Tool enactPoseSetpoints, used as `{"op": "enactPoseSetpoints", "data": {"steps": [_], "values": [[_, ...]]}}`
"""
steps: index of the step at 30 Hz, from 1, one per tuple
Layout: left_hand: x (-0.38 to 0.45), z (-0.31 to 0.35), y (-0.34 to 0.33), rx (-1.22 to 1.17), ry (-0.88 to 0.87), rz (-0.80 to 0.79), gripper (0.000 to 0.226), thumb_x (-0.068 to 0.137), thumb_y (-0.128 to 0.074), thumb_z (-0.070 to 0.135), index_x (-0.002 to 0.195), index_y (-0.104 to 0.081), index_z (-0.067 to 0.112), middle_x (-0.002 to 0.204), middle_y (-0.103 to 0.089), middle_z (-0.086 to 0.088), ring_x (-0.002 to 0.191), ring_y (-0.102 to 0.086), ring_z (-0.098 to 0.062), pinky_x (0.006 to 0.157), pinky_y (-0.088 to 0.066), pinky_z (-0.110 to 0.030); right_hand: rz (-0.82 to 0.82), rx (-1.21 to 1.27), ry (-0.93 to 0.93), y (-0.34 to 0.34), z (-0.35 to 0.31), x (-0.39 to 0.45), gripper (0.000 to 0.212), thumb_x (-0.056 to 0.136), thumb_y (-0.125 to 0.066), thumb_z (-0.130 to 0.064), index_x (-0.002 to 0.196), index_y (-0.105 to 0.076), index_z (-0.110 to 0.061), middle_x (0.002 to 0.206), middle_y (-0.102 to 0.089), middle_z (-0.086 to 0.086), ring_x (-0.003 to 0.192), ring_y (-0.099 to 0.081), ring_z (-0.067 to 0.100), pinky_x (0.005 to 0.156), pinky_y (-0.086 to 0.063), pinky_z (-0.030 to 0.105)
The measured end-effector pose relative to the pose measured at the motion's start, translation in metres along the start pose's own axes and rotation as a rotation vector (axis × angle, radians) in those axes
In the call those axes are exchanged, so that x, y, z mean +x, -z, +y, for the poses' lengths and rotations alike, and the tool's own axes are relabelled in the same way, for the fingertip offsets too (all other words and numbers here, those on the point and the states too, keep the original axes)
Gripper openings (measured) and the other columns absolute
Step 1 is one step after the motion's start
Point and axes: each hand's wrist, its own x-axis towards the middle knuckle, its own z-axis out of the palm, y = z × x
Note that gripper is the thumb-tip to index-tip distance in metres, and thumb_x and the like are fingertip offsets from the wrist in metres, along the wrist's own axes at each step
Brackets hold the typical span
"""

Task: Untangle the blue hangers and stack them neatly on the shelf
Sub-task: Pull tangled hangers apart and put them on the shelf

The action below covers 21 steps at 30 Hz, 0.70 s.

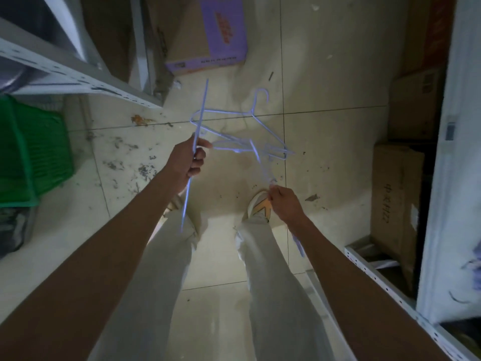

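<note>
A tangle of thin blue hangers (pixel 234 134) hangs in the air above the tiled floor, between my two hands. My left hand (pixel 188 162) grips the long straight bar of one hanger, which runs up past my fingers and down below my wrist. My right hand (pixel 283 201) pinches the lower end of another hanger that rises into the tangle. One hook (pixel 261 96) points away from me at the top. A metal shelf (pixel 78 71) stands at the upper left.
A green plastic basket (pixel 31 152) sits under the left shelf. A purple-printed cardboard box (pixel 216 35) lies on the floor ahead. Brown boxes (pixel 395 194) and a second metal rack (pixel 377 277) line the right side. The floor is dirty with scattered debris.
</note>
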Motion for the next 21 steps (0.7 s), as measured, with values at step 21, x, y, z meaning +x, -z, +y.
{"op": "enactPoseSetpoints", "data": {"steps": [21], "values": [[-0.194, -0.03, -0.022, -0.072, -0.195, 0.07, 0.025, 0.108, -0.045, 0.02, 0.106, -0.065, 0.005, 0.061, -0.039, 0.003, 0.046, -0.033, -0.009, 0.041, -0.027, -0.02, -0.042, 0.333, -0.281, 0.048, -0.054, -0.164, 0.042, 0.107, -0.044, -0.026, 0.067, -0.052, -0.016, 0.055, -0.043, 0.004, 0.041, -0.039, 0.015, 0.046, -0.029, 0.019]]}}
